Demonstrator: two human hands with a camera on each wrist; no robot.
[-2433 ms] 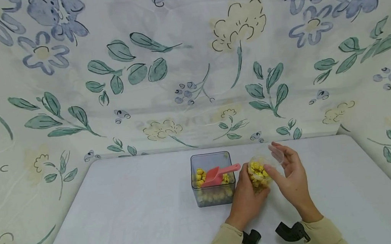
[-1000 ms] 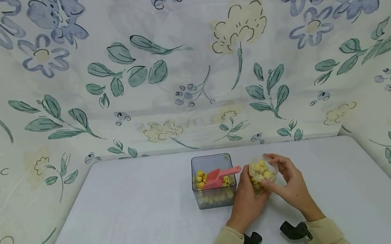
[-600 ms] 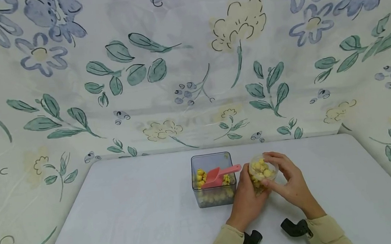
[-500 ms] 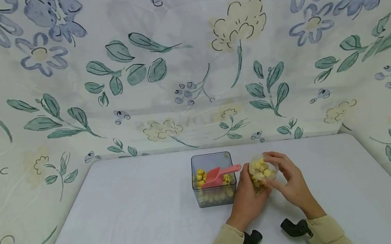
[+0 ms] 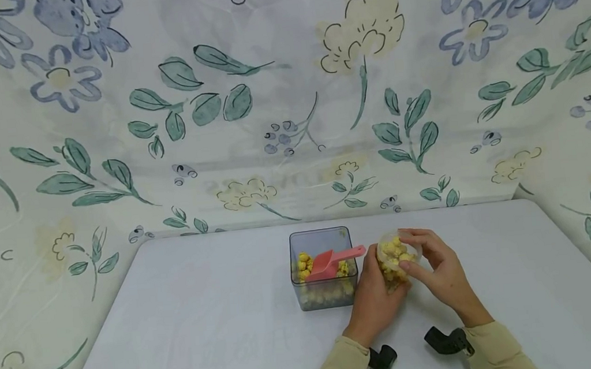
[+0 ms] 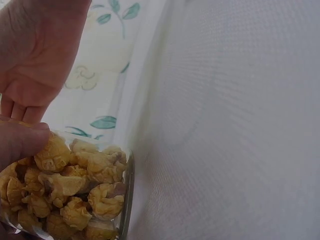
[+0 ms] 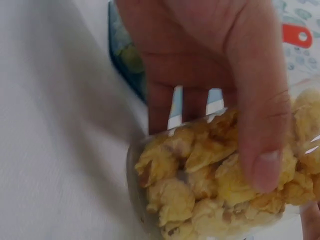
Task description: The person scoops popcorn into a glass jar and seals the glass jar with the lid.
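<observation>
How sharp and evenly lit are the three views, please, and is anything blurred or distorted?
Head view: evenly lit, sharp, wide-angle curving of the table edge. Left wrist view: bright, the popcorn cup sharp. Right wrist view: dimmer, soft with blur across the left hand and the cup.

White surface point(image 5: 206, 307): one clear square container point(image 5: 326, 289) of yellow popcorn, apparently caramel-coated, with pink scoop point(image 5: 333, 261) inside, standing near centre.

The clear lid point(image 5: 401, 245), formerly held raised above the popcorn cup point(image 5: 394, 263) by the right hand point(image 5: 438, 272), now sits on the cup's mouth, with the right-hand fingers curled over it.
</observation>
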